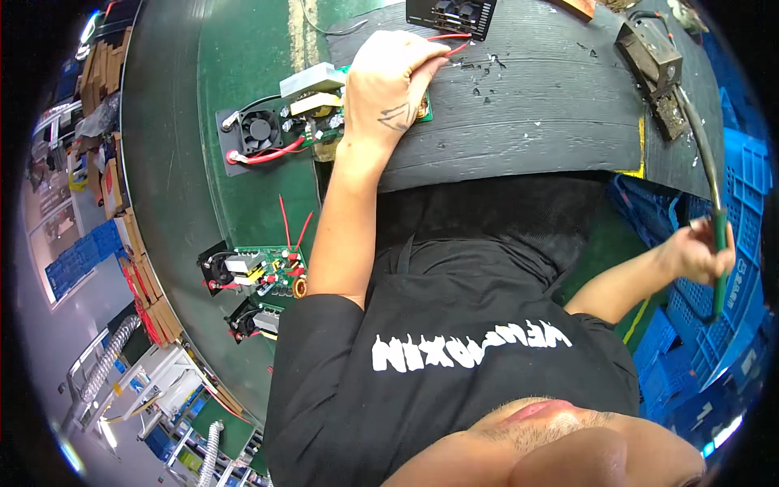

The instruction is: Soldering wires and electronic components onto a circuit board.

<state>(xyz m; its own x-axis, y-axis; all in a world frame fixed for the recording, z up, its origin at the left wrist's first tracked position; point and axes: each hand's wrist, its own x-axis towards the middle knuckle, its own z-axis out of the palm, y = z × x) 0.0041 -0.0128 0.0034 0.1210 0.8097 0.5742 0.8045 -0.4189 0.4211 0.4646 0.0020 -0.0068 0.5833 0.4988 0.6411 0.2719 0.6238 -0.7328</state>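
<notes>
My left hand point(385, 89) is over the near-left part of the black work surface, fingers pinched on thin red wires point(456, 42). These wires run to a black slotted panel point(450, 15) at the far edge. Partly under that hand lies a green circuit board point(324, 114), with a metal heat sink and a small black fan point(260, 130) at its left end. My right hand point(702, 252), off to the right, is closed around the green handle of a soldering iron point(720, 243). The iron's shaft reaches up to a dirty metal box-shaped stand point(653, 61); its tip is hidden there.
Two more fan-and-board assemblies point(264, 272) lie on the green conveyor belt point(235, 195) to the left. Dark scraps point(487, 69) are scattered on the work surface point(535, 130). Blue plastic crates point(742, 211) stand at the right.
</notes>
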